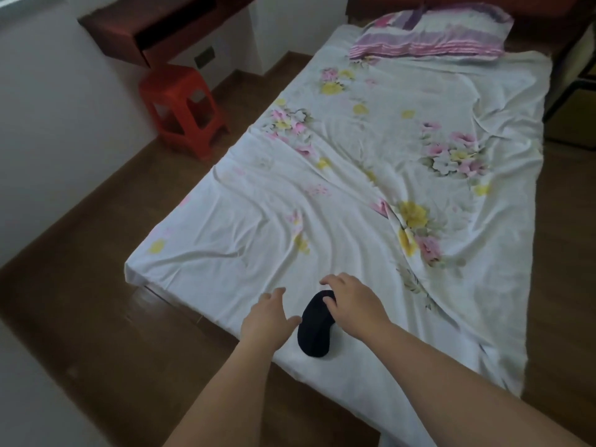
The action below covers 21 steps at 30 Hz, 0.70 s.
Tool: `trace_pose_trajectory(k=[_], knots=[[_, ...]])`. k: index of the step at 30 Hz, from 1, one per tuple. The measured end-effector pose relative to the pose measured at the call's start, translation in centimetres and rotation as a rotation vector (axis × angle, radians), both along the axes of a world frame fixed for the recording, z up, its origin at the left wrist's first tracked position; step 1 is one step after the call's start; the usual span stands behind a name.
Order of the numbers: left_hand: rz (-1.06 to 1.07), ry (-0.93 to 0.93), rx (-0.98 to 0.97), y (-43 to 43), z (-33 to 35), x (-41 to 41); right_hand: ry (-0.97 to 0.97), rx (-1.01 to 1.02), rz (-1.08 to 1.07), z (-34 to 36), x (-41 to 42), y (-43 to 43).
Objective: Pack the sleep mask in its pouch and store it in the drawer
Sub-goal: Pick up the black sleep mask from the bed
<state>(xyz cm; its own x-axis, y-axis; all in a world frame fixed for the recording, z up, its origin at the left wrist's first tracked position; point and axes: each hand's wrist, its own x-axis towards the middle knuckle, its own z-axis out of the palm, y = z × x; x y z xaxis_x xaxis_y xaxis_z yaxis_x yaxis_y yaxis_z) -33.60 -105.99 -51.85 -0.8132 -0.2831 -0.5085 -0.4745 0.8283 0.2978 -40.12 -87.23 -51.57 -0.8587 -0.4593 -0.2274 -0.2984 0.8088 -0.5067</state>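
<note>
A dark navy cloth item [312, 329], either the sleep mask or its pouch, lies on the white flowered sheet near the foot of the bed [354, 195]. My right hand [356, 306] hovers over its far end with fingers spread, fingertips touching the cloth. My left hand [267, 314] is just left of it, fingers apart, thumb close to its edge. I cannot tell the mask from the pouch. A dark wooden wall-mounted drawer unit [145, 30] stands open at the far left.
A red plastic stool [183, 108] stands on the brown floor under the drawer unit, left of the bed. A pink and purple striped pillow [432, 32] lies at the head of the bed. Brown floor runs along the bed's left side.
</note>
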Motion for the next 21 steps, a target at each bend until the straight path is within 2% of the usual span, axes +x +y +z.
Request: trace_pose_trajectory(k=[5,10,21], knots=[[0.092,-0.023,0.042,1.5,-8.0,-1.4,-0.06,-0.058,-0.126,-7.9,-2.0,-0.1],[0.283,-0.091,0.099,1.7,-13.9,-0.9,-0.154,-0.069,-0.227,-13.3,-4.3,-0.3],[0.371,-0.182,0.125,2.4,-17.9,-1.2,-0.251,0.035,-0.278,-18.6,-5.6,-1.3]])
